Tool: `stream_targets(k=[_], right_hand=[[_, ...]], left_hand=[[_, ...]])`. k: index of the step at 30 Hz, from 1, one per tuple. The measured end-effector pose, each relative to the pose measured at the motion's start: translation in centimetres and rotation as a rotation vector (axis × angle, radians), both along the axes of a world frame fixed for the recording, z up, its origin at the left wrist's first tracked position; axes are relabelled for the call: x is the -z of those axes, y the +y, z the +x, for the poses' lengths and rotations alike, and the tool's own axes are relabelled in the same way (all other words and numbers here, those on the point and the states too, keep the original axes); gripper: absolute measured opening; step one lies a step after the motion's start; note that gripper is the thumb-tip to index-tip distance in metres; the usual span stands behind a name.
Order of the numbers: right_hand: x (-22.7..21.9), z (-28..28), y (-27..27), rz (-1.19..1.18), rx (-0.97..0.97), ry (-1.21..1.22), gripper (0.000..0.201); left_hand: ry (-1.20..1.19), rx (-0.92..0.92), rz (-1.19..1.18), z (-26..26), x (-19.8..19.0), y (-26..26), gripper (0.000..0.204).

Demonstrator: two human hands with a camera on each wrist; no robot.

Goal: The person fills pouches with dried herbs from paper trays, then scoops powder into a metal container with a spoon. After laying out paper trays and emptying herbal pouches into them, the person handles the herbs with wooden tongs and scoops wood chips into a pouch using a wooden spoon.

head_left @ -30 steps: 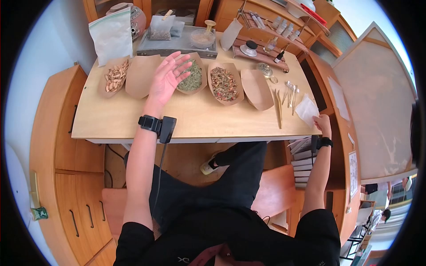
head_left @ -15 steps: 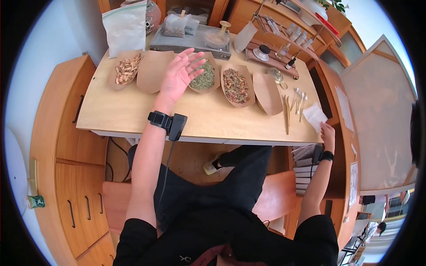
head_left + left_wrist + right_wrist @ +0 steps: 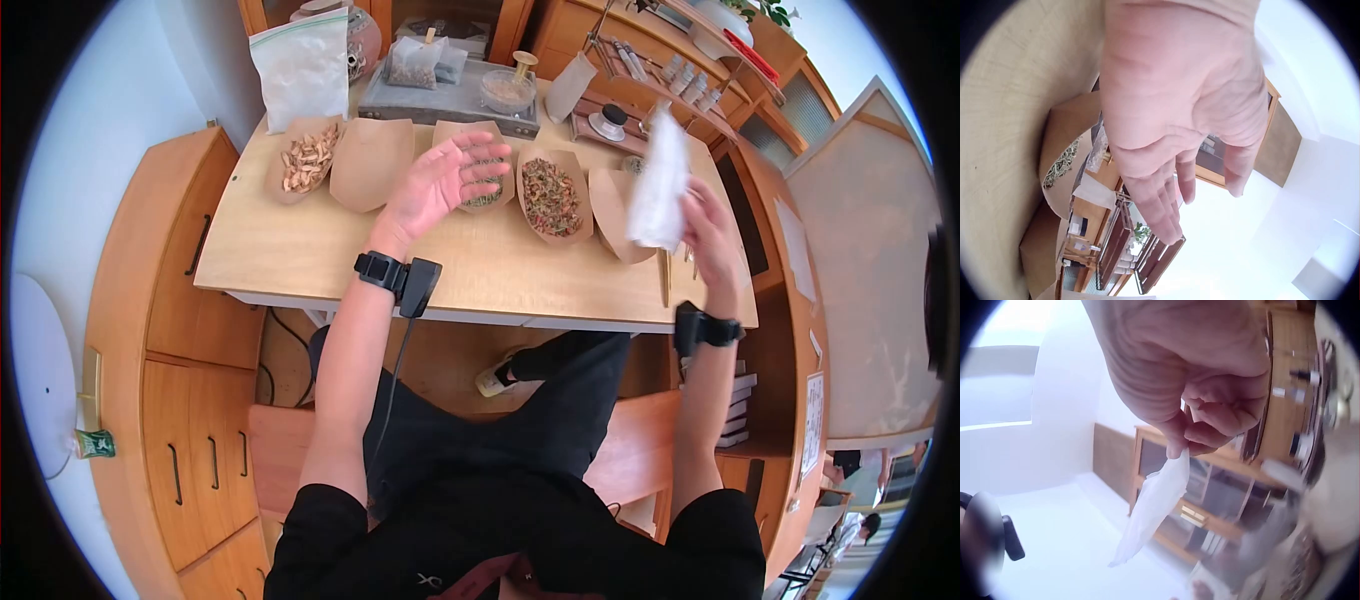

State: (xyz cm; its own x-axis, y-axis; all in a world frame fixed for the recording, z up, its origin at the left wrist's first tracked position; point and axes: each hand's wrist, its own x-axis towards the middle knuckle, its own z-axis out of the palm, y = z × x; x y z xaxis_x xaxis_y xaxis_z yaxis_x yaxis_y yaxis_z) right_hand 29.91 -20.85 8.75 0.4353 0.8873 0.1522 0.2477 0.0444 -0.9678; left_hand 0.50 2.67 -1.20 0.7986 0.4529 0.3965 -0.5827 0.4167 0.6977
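Note:
My right hand [image 3: 712, 236] pinches a thin white pouch [image 3: 659, 185] by its edge, above the table's right side; in the right wrist view the pouch [image 3: 1155, 509] hangs from thumb and fingertips. My left hand [image 3: 441, 187], palm up with relaxed, slightly bent fingers, is held empty over the table, partly covering the paper tray of green dried herb [image 3: 485, 190]. In the left wrist view, the left hand [image 3: 1179, 94] has nothing between its fingers. A tray of mixed dried flowers [image 3: 551, 198] sits between the hands. The pouch partly covers an empty paper tray [image 3: 610, 210].
A tray of dried root slices [image 3: 308, 160] and another empty paper tray [image 3: 371, 163] stand at the left. Behind are a zip bag [image 3: 302, 75], a grey tray [image 3: 400, 102] holding filled pouches and a bowl, and a rack [image 3: 640, 75] with small bottles.
My right hand has lifted the white pouch off the table's right edge and brought it up and leftward. The left hand stays raised over the trays. The head view has shifted a little.

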Motion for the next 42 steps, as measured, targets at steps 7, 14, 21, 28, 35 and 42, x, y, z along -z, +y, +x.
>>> stream_targets(k=[7, 14, 21, 28, 35, 42], right_hand=[[0.8, -9.7, 9.2, -0.039, -0.327, 0.042, 0.028], [1.5, -9.3, 10.1, -0.072, -0.311, -0.046, 0.031], [1.2, -9.4, 9.5, -0.107, -0.262, -0.058, 0.030], [1.4, -8.9, 9.4, -0.102, -0.252, -0.026, 0.029], [0.9, -8.6, 9.1, -0.130, -0.244, -0.019, 0.030], [0.6, -8.4, 9.2, -0.103, -0.277, -0.064, 0.030]], left_hand=[[-0.009, 0.072, 0.023, -0.8, 0.2, -1.1, 0.078], [0.032, 0.051, 0.011, -0.7, 0.2, -0.8, 0.079], [0.090, 0.040, -0.048, -0.8, 0.2, -0.9, 0.061], [0.122, 0.045, -0.061, -0.7, -0.1, -1.1, 0.053], [0.180, 0.037, -0.020, -0.3, 0.5, -0.7, 0.048], [0.232, 0.020, 0.029, -0.5, 0.4, -1.1, 0.053]])
